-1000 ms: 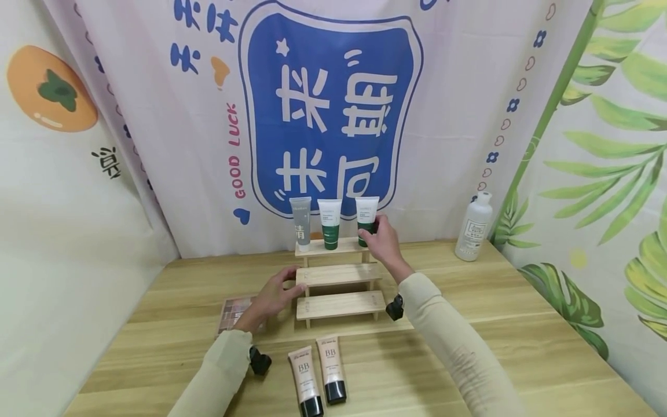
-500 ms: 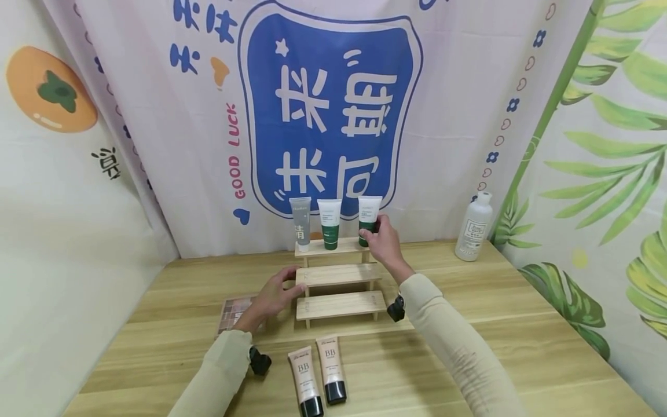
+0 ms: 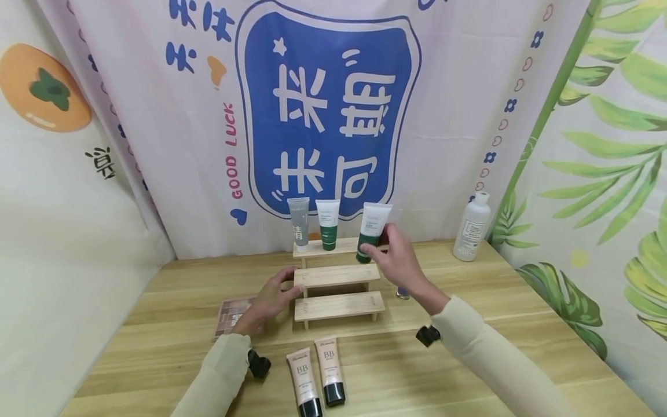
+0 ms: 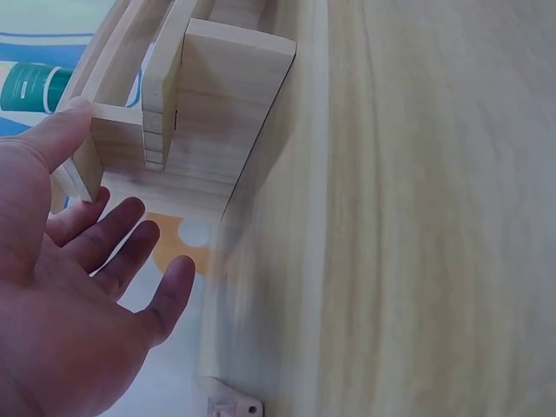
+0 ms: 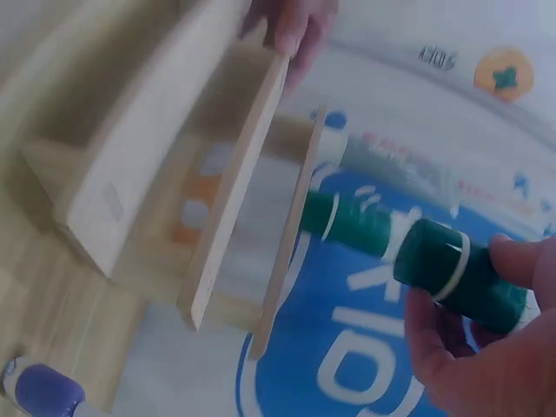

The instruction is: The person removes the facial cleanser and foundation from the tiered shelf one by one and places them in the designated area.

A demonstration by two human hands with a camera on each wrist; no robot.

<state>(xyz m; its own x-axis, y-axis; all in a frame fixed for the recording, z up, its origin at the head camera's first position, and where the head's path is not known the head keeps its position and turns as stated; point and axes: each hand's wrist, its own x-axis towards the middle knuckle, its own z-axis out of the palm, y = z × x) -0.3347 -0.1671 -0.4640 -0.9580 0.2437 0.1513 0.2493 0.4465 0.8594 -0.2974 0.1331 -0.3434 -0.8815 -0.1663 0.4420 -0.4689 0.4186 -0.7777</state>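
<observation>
Just right of frame centre, right hand [image 3: 401, 259] curls round tilted green-and-white tube [image 3: 376, 218]. Lower left of centre, left hand [image 3: 271, 297], half open, pinches wooden rack [image 3: 340, 306].

Soft, even light washes the tabletop [image 3: 396, 370] before us. Wrist views are dimmer, the right one hazy and blurred.

The right hand [image 3: 400, 258] has drawn a green-and-white tube [image 3: 374, 225] off the top shelf [image 3: 346, 247], tilting it rightward
</observation>
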